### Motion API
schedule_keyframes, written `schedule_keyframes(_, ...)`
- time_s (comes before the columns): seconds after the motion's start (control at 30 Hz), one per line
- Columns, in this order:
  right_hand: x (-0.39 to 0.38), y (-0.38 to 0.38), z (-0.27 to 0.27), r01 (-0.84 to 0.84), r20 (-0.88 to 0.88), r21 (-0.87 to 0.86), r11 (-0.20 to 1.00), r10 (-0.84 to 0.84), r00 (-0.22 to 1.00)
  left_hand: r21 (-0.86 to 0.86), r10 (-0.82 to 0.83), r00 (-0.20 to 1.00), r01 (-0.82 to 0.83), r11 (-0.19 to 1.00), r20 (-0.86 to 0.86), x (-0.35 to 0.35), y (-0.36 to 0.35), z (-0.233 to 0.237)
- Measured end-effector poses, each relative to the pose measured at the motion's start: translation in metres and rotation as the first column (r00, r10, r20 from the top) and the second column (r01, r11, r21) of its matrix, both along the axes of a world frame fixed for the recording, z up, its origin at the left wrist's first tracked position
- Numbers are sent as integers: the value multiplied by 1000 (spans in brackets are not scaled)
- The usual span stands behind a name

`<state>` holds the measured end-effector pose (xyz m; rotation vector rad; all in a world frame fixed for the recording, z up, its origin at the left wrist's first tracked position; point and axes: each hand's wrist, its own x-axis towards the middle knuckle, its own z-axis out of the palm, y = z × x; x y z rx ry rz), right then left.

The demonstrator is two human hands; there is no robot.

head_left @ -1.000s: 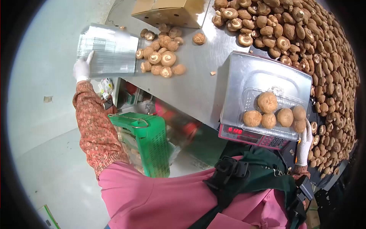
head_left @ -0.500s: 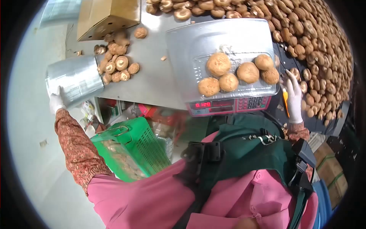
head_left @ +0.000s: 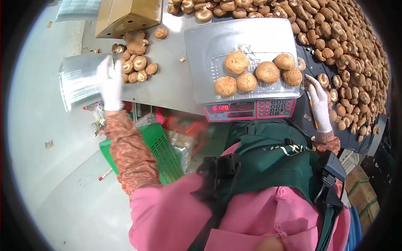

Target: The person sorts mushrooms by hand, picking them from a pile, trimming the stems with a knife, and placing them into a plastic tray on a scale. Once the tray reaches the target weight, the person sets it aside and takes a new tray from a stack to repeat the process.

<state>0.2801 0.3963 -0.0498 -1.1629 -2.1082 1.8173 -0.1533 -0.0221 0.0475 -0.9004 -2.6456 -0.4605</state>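
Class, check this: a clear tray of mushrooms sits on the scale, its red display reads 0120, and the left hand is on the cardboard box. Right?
One slip. The head view shows the left hand at the stack of clear plastic packaging, apart from the cardboard box. The clear tray of mushrooms does sit on the scale, display reading 0120.

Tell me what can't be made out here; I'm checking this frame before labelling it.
All in the head view:
- The left hand is motion-blurred, so it is unclear whether it grips the stack of clear plastic.
- The cardboard box is cut off by the top edge.
- The green basket has its contents hidden by the left sleeve and its own wall.
- The keypad labels on the scale are too small to read.
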Motion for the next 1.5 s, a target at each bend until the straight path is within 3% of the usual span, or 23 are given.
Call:
schedule_keyframes(0.17, 25, 7, -5, 26, -22, -19, 999, -26, 999, 45, -70, 967, 61, 997, 243, 78, 11, -85)
schedule_keyframes(0.3, 52, 13, -7, 10, -21, 77, 997, -8, 1000, 33, 22, 926, -37, 999, 378, 124, 26, -99)
schedule_keyframes(0.37, 61, 15, -4, -16, -12, 198, 980, 19, 1000, 55, 15, 885, -46, 997, 466, 121, 33, -111)
schedule_keyframes(0.5, 68, 17, -9, 14, -24, 72, 997, -12, 1000, 6, -268, 889, 287, 958, 371, 76, 63, -151)
schedule_keyframes(0.53, 70, 18, -2, -38, -9, 191, 981, 40, 999, 43, -320, 870, 329, 943, 375, 62, 59, -179)
schedule_keyframes(0.57, 74, 19, 5, -95, 21, 303, 948, 93, 995, -202, -215, 894, 312, 928, 392, 60, 65, -180)
schedule_keyframes(0.6, 76, 19, 13, -81, 16, 280, 957, 80, 997, -56, -147, 736, 244, 968, 660, 20, 47, -227)
schedule_keyframes(0.7, 97, 17, 12, -4, -37, 257, 966, 14, 999, -364, 4, 887, 185, 913, 461, 62, 70, -183)
schedule_keyframes(0.73, 107, 17, 9, -12, -6, 259, 966, 14, 1000, 305, -61, 649, -270, 913, 759, 69, 59, -204)
schedule_keyframes(0.77, 114, 13, 25, 2, 95, 200, 980, -21, 995, 498, -277, 433, -564, 659, 858, 62, 46, -224)
schedule_keyframes(0.87, 150, 7, 11, 77, 71, 168, 983, -90, 993, 224, 95, 787, -286, 932, 609, 80, 37, -188)
schedule_keyframes(0.9, 162, 4, 14, 108, 83, 124, 986, -119, 989, 109, 177, 895, -241, 965, 411, 81, 31, -175)
schedule_keyframes(0.97, 185, 2, 11, 179, 65, 143, 974, -189, 980, 228, 256, 907, -341, 912, 335, 125, 62, -95)
schedule_keyframes(1.03, 211, 4, -1, 232, 10, 271, 934, -244, 970, 520, 94, 864, -380, 765, 494, 184, 108, -30)
schedule_keyframes(1.17, 238, 24, -1, 425, 49, 298, 855, -458, 888, 441, -299, 832, 75, 895, 466, 290, 202, 20)
schedule_keyframes(1.23, 245, 35, -6, 550, -22, 139, 823, -553, 833, 509, -544, 641, 264, 819, 542, 321, 258, 5)
schedule_keyframes(1.27, 244, 40, -3, 555, -48, 136, 821, -554, 831, 398, -539, 596, 364, 842, 596, 344, 294, 12)
schedule_keyframes(1.3, 241, 44, 3, 561, -75, 132, 817, -556, 828, 535, -588, 305, 244, 809, 749, 358, 320, -13)
schedule_keyframes(1.33, 241, 45, 7, 559, -80, 124, 820, -553, 829, 511, -548, 94, 259, 820, 831, 377, 342, -22)
schedule_keyframes(1.37, 242, 46, 13, 560, -84, 119, 820, -554, 828, 451, -593, 49, 599, 661, 804, 392, 362, -29)
schedule_keyframes(1.43, 254, 46, 15, 578, -65, 137, 804, -575, 815, 631, -396, -503, 701, 332, 768, 435, 376, -59)
schedule_keyframes(1.47, 263, 46, 13, 593, -46, 158, 789, -594, 803, 593, -322, -524, 785, 177, 789, 449, 377, -71)
schedule_keyframes(1.5, 270, 47, 10, 610, -30, 179, 772, -615, 788, 561, -288, -505, 811, 164, 814, 461, 379, -74)
